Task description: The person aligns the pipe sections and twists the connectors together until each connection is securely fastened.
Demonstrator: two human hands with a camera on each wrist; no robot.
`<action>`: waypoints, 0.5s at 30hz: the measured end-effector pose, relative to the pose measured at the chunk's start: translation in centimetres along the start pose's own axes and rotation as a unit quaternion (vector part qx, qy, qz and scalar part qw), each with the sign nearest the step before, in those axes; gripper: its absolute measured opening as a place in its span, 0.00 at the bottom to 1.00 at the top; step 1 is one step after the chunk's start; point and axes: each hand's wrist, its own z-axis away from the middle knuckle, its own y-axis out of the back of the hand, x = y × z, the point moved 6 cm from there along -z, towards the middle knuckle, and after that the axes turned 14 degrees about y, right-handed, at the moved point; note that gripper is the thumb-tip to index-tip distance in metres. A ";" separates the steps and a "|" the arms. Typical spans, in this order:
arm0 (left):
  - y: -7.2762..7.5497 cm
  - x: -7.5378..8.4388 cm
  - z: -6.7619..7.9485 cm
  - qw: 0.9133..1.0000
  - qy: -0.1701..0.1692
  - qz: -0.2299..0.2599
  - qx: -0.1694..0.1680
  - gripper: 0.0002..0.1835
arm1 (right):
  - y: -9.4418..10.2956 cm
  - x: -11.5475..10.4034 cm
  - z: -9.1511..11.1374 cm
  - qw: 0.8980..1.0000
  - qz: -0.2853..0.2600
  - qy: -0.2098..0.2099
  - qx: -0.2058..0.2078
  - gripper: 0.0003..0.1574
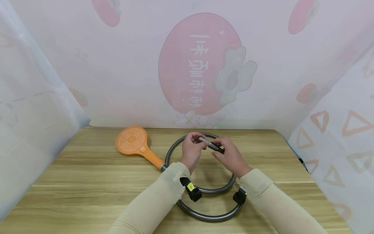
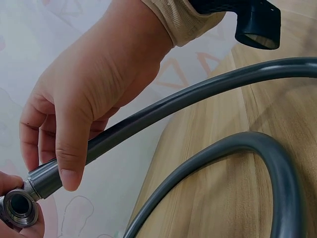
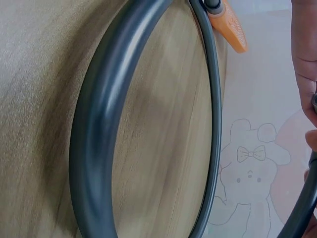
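Observation:
My left hand (image 1: 192, 152) pinches a silver threaded fitting (image 2: 32, 214) between fingers and thumb; its round opening faces the left wrist view. Beside it, my right hand (image 1: 232, 157) grips the end of a dark grey shower hose (image 2: 141, 120), thumb on one side and fingers curled behind. The hose's ribbed end sleeve (image 2: 45, 179) meets the fitting. Both hands are raised over the back middle of the table. From there the hose loops down under my forearms. An orange shower head (image 1: 132, 140) is joined to its other end and lies to the left.
The wooden table (image 1: 73, 188) carries the hose loops (image 1: 214, 218). Behind it stands a pale printed backdrop (image 1: 128, 71), with similar cloth walls at both sides. Small black cameras (image 1: 195, 194) are strapped to both wrists, close over the hose.

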 end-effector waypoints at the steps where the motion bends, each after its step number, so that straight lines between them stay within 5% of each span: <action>1: 0.0 0.0 0.0 1.000 0.000 0.000 0.000 0.19 | 0.0 0.0 0.0 1.000 0.002 0.000 0.002 0.18; 15: 0.1 0.1 0.3 1.000 0.005 0.003 0.000 0.18 | -0.1 -0.4 0.1 0.999 0.027 0.021 0.031 0.18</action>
